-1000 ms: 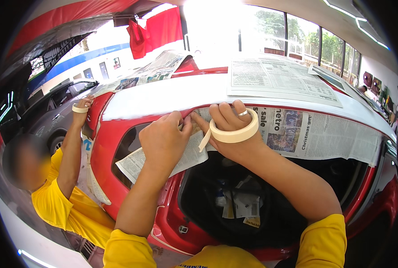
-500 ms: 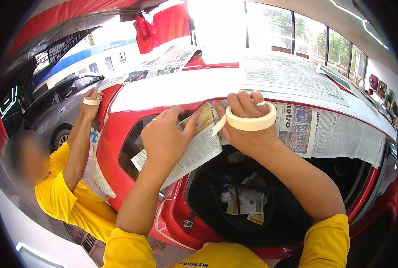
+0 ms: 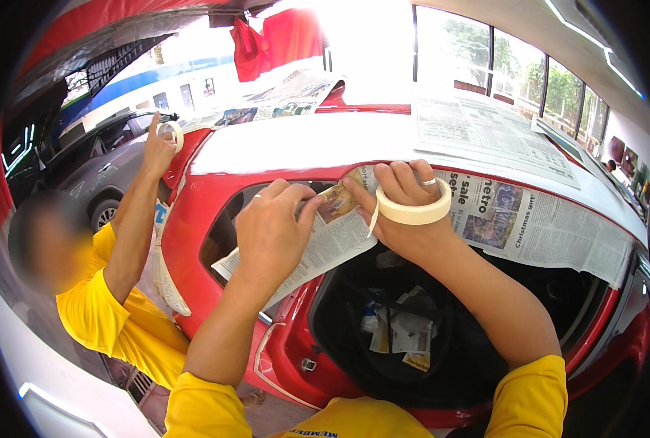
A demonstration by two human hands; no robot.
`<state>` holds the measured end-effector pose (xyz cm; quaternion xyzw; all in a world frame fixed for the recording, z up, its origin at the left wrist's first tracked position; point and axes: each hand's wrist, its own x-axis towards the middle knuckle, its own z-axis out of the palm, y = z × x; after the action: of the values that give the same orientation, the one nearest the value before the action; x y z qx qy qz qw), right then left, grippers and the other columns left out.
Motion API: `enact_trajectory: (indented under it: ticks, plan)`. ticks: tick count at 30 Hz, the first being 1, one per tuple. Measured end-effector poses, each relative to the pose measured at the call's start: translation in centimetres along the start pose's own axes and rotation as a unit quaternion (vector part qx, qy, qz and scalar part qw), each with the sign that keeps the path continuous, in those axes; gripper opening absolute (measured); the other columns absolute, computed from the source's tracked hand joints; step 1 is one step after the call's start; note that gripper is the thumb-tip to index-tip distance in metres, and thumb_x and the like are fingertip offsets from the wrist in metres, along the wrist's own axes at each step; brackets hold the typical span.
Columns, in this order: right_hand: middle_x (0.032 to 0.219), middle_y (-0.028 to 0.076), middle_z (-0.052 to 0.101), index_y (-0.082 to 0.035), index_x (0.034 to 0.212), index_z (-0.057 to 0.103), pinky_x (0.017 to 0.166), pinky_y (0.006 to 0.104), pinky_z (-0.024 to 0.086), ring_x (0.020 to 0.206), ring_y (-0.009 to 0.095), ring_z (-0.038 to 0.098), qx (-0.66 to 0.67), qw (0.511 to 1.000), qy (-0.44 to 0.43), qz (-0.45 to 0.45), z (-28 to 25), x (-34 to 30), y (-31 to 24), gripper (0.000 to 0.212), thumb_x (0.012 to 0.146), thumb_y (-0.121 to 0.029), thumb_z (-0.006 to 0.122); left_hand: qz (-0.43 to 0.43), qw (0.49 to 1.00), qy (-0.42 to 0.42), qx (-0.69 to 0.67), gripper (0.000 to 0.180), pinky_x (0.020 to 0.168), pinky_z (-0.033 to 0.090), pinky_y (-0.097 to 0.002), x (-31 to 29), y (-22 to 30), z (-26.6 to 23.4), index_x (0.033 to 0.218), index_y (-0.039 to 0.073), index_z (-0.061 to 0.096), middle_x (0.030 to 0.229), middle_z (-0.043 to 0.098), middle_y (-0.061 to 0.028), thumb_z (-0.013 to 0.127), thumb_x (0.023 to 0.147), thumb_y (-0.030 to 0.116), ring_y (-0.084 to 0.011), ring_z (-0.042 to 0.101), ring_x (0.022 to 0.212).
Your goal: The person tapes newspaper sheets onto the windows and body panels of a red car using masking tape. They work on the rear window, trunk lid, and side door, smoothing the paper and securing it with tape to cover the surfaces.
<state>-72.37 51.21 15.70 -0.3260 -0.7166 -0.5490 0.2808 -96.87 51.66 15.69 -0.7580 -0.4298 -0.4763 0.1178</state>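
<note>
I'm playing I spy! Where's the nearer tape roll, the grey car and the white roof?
Nearer tape roll (image 3: 416,214): head view, on its outer band.
Grey car (image 3: 122,166): head view, on its body.
White roof (image 3: 303,144): head view, on its uncovered part.

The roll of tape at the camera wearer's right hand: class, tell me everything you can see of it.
The roll of tape is a pale cream ring with a smooth, papery-looking outer face and a wide central opening. It sits tilted over the right hand, apparently worn around the fingers, its near side lying across the back of the hand. A short loose strip hangs from its left side, in front of a newspaper sheet; contact there is unclear. Fingers hide its far side.
</note>
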Motion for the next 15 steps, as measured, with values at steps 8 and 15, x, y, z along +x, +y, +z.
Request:
enact_trajectory:
  ticks: [8,15]
  plan:
    - [0.112,0.005,0.062,-0.021,0.128,0.082,0.101,0.0457,0.041,0.109,0.025,0.060,0.022,0.999,-0.024,0.040,0.0,0.2,-0.6,0.047,0.082,-0.031,0.084,0.003,1.000,-0.008,-0.028,0.016,0.082,0.058,-0.0431,0.8,-1.0,0.2,0.102,0.005,0.082,0.097,0.078,-0.0112,0.080,0.096,0.020,-0.0328,0.075,0.091]
    - [0.116,0.010,0.066,-0.012,0.127,0.080,0.111,0.0512,0.040,0.116,0.028,0.059,0.087,0.993,-0.023,0.071,-1.0,0.7,-1.5,0.055,0.079,-0.038,0.088,-0.116,0.991,-0.023,-0.059,0.028,0.076,0.057,-0.0400,1.5,-3.3,1.0,0.096,0.002,0.081,0.084,0.076,-0.0128,0.087,0.092,0.029,-0.0277,0.074,0.079]
